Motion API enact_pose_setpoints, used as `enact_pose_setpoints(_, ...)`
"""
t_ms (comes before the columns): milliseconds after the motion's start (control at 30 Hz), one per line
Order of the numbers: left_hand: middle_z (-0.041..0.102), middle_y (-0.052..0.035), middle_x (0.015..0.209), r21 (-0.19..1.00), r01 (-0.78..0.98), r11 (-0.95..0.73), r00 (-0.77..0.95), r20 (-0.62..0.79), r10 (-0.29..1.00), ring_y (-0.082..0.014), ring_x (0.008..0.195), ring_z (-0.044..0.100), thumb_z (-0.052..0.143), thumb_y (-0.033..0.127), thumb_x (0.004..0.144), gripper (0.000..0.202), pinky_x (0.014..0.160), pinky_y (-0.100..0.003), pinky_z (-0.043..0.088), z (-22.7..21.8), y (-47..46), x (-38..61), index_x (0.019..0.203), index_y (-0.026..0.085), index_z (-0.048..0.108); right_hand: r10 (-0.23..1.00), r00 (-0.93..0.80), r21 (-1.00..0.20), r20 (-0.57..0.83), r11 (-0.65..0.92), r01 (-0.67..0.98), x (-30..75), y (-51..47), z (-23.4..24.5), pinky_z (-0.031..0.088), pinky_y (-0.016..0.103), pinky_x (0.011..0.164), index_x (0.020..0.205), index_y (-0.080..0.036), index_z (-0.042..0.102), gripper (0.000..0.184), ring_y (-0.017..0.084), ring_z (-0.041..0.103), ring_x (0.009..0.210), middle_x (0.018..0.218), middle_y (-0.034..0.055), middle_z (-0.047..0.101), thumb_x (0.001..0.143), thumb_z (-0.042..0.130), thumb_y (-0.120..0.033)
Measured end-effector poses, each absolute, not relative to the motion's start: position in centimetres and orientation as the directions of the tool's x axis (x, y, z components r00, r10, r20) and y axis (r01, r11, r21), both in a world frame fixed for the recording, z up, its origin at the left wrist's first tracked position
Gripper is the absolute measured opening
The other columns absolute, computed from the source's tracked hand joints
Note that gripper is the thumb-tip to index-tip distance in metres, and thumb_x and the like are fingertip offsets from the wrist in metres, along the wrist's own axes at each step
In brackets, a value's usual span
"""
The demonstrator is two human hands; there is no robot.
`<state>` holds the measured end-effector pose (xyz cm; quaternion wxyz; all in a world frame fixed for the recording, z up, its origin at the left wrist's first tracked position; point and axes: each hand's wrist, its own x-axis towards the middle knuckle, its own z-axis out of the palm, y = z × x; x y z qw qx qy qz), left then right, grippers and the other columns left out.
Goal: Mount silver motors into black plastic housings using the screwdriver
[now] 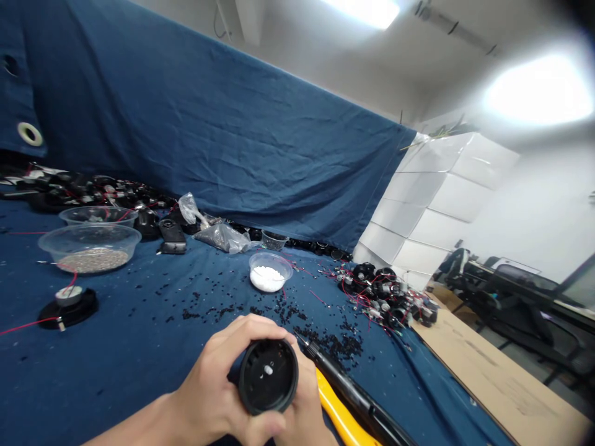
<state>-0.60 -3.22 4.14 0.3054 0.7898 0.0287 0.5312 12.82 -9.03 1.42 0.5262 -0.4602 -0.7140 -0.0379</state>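
Observation:
A round black plastic housing point(269, 378) is tipped toward me, its open end facing the camera. Inside it sits a small white piece at the middle. My left hand point(216, 375) wraps round its left side, thumb below and fingers over the top. My right hand point(304, 399) closes on it from the right; part of that hand is behind the housing. Right beside my right hand lies a black pen-shaped screwdriver point(356, 393) with a metal tip, along with a yellow tool handle point(341, 412). Small black bits point(341, 344) are scattered just beyond the hands.
A clear tub of white pieces point(268, 272) stands ahead. Clear bowls point(90, 238), one with small metallic parts, stand left, near a black disc with red wires point(69, 306). Wired black parts point(385, 294) are heaped right. Plastic bags point(223, 237) lie before a blue curtain point(223, 118).

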Motion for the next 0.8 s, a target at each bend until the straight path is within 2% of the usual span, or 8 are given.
enact_pose_setpoints(133, 0.067, 0.0006, 0.104, 0.625, -0.252, -0.739, 0.454, 0.751, 0.480, -0.0183, 0.091, 0.066, 0.078, 0.049, 0.071, 0.056, 0.085, -0.026, 0.051, 4.5, -3.1, -0.9, 0.118, 0.030, 0.053, 0.675, -0.011, -0.505, 0.737, 0.562, 0.655, 12.6, -9.1, 2.7, 0.055, 0.032, 0.083, 0.105, -0.024, 0.067, 0.023, 0.019, 0.067, 0.091, 0.097, 0.0045, 0.072, 0.090, 0.054, -0.037)
enact_pose_setpoints(233, 0.069, -0.0015, 0.096, 0.802, -0.143, -0.580, 0.475, 0.569, 0.671, -0.0199, 0.087, 0.067, 0.077, 0.046, 0.072, 0.048, 0.077, -0.024, 0.051, 5.4, -1.7, -2.0, 0.110, 0.024, 0.057, 0.724, 0.037, -0.541, 0.688, 0.479, 0.691, 13.7, -8.9, 4.9, 0.051, 0.032, 0.090, 0.096, -0.021, 0.068, 0.024, 0.018, 0.066, 0.097, 0.102, 0.0047, 0.072, 0.084, 0.063, -0.041)
enact_pose_setpoints(300, 0.070, -0.0057, 0.095, 0.924, -0.062, -0.377, 0.525, 0.352, 0.775, -0.0235, 0.088, 0.066, 0.072, 0.053, 0.072, 0.050, 0.079, -0.028, 0.051, 6.0, -0.2, -3.1, 0.106, 0.020, 0.059, 0.750, 0.123, -0.556, 0.650, 0.358, 0.750, 15.5, -8.5, 6.6, 0.049, 0.031, 0.093, 0.097, -0.019, 0.068, 0.024, 0.018, 0.064, 0.103, 0.109, 0.0071, 0.070, 0.091, 0.055, -0.038)
enact_pose_setpoints(367, 0.071, -0.0092, 0.089, 0.966, -0.031, -0.258, 0.578, 0.228, 0.784, -0.0239, 0.077, 0.067, 0.062, 0.061, 0.076, 0.052, 0.072, -0.032, 0.053, 6.2, 1.4, -4.2, 0.103, 0.017, 0.059, 0.779, 0.216, -0.544, 0.588, 0.183, 0.819, 17.6, -8.4, 7.9, 0.049, 0.030, 0.085, 0.093, -0.016, 0.067, 0.029, 0.017, 0.065, 0.094, 0.100, 0.0087, 0.071, 0.097, 0.044, -0.034)
enact_pose_setpoints(500, 0.071, -0.0110, 0.087, 0.989, 0.058, -0.133, 0.487, 0.088, 0.869, -0.0187, 0.066, 0.063, 0.055, 0.054, 0.086, 0.042, 0.060, -0.027, 0.049, 5.1, 3.0, -5.5, 0.103, 0.015, 0.059, 0.931, 0.221, -0.354, 0.290, -0.110, 0.929, 19.9, -10.2, 7.8, 0.041, 0.026, 0.057, 0.069, -0.020, 0.066, 0.023, 0.017, 0.064, 0.062, 0.066, 0.0021, 0.067, 0.087, 0.060, -0.033)
enact_pose_setpoints(567, 0.070, -0.0099, 0.086, 0.992, 0.086, -0.093, 0.455, 0.044, 0.889, -0.0173, 0.062, 0.061, 0.058, 0.053, 0.085, 0.042, 0.056, -0.025, 0.047, 4.3, 2.7, -5.5, 0.103, 0.015, 0.058, 0.956, 0.253, -0.219, 0.149, -0.217, 0.951, 19.8, -11.8, 6.5, 0.041, 0.028, 0.059, 0.075, -0.020, 0.069, 0.011, 0.025, 0.068, 0.069, 0.074, 0.0063, 0.071, 0.081, 0.065, -0.028)
enact_pose_setpoints(667, 0.066, -0.0053, 0.085, 0.992, 0.055, -0.112, 0.549, 0.063, 0.833, -0.0180, 0.067, 0.062, 0.064, 0.050, 0.082, 0.041, 0.062, -0.027, 0.049, 3.6, 1.7, -4.9, 0.105, 0.017, 0.057, 0.923, 0.383, -0.047, 0.031, -0.381, 0.923, 19.2, -13.9, 4.8, 0.043, 0.038, 0.063, 0.093, -0.012, 0.070, 0.019, 0.038, 0.069, 0.077, 0.090, 0.0201, 0.071, 0.084, 0.060, -0.025)
enact_pose_setpoints(800, 0.060, -0.0032, 0.082, 0.991, 0.067, -0.114, 0.586, 0.054, 0.808, -0.0152, 0.066, 0.056, 0.061, 0.053, 0.084, 0.042, 0.061, -0.025, 0.046, 3.1, 0.5, -4.3, 0.105, 0.017, 0.056, 0.938, 0.330, -0.017, -0.108, -0.334, 0.942, 18.6, -14.9, 5.4, 0.044, 0.038, 0.068, 0.089, -0.016, 0.069, 0.020, 0.035, 0.069, 0.082, 0.090, 0.0149, 0.073, 0.083, 0.064, -0.035)
